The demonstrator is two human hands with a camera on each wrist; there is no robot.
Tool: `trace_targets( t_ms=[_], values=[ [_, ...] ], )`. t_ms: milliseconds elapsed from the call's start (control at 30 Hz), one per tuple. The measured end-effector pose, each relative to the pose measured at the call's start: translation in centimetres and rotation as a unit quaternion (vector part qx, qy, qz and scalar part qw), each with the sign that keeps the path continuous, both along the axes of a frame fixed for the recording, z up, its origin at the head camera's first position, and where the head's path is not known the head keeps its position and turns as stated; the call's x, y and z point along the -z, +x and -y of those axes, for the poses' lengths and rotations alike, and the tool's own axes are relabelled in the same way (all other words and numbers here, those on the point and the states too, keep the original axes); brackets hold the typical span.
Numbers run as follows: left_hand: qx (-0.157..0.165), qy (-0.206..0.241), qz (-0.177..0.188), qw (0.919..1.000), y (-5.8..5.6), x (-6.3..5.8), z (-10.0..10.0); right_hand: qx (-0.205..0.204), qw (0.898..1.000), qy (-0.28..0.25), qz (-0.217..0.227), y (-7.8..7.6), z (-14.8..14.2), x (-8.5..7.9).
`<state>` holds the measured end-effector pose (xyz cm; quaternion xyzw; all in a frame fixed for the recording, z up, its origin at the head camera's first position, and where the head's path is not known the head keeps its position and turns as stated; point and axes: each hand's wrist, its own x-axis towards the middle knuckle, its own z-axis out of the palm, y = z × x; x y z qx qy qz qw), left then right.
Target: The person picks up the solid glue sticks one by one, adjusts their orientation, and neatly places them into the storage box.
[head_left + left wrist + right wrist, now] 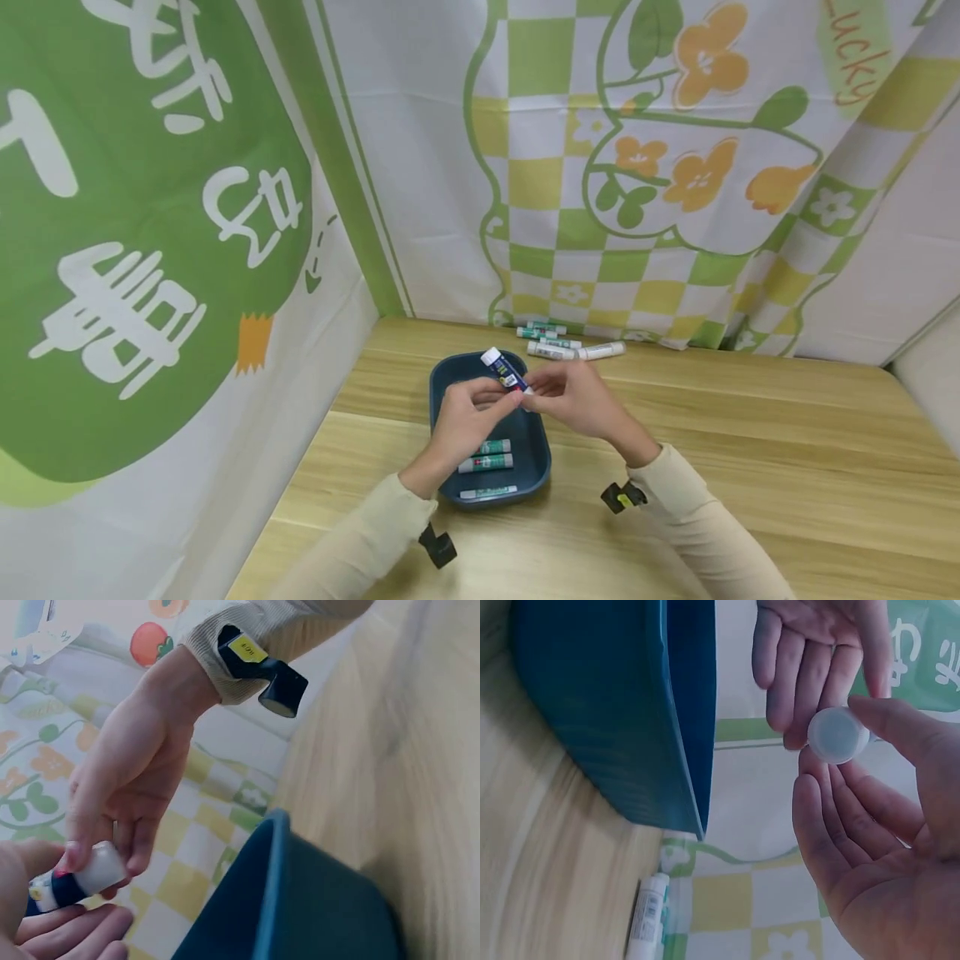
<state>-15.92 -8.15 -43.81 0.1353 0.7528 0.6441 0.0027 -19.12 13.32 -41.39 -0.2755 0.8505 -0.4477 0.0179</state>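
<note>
Above the blue-green tub (545, 467), both hands hold one dark blue glue stick (504, 371) with white ends, tilted in the air. My left hand (463, 423) has the blue barrel between thumb and fingers. With thumb and fingertips, my right hand (583, 402) pinches the white end (103, 868) nearest it. The right wrist view shows that end as a round white disc (836, 735) facing the camera. Inside the tub lie a green-and-white glue stick (486, 462), another just behind it, and a slimmer one (488, 492) near the front wall; my left hand and wrist hide part of the tub.
Behind the tub, several white and green glue sticks (551, 350) lie on the wooden table (720, 450) by the back cloth. A patterned cloth (555, 208) hangs along the back, and a green-and-white cloth (150, 250) hangs at the left. Each wrist wears a black camera mount.
</note>
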Motion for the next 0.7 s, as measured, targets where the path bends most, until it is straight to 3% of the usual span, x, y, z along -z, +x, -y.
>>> trace_targets(
  t_ms=[167, 300, 400, 500, 567, 600, 633, 700],
  values=[
    [-0.056, 0.023, -0.005, 0.9982, 0.0, 0.6, -0.4, 0.004, 1.000, -0.026, 0.006, 0.1, 0.7, 0.5],
    [-0.068, 0.015, -0.018, 0.9974, -0.1, 0.4, -0.2, 0.004, 1.000, -0.025, 0.009, 0.2, 0.9, 0.6],
    [-0.061, -0.016, -0.035, 0.9974, -0.3, 0.1, 0.3, -0.006, 1.000, -0.013, 0.004, 0.2, 0.7, 0.4],
    [-0.062, -0.098, -0.079, 0.9901, -0.4, -0.2, 1.1, -0.016, 1.000, 0.003, -0.016, 0.2, 0.1, -0.1],
    [-0.068, -0.188, -0.137, 0.9702, -0.4, -0.4, 1.7, -0.023, 0.999, 0.010, -0.038, 0.1, -0.4, -0.6],
    [-0.072, -0.240, -0.173, 0.9526, -0.4, -0.6, 2.0, -0.026, 0.998, 0.014, -0.048, 0.1, -0.6, -1.0],
    [-0.076, -0.293, -0.214, 0.9285, -0.4, -0.7, 2.3, -0.032, 0.998, 0.016, -0.058, 0.1, -0.8, -1.3],
    [-0.084, -0.397, -0.294, 0.8656, -0.2, -0.9, 2.8, -0.039, 0.996, 0.028, -0.079, 0.1, -1.1, -1.9]
  ],
)
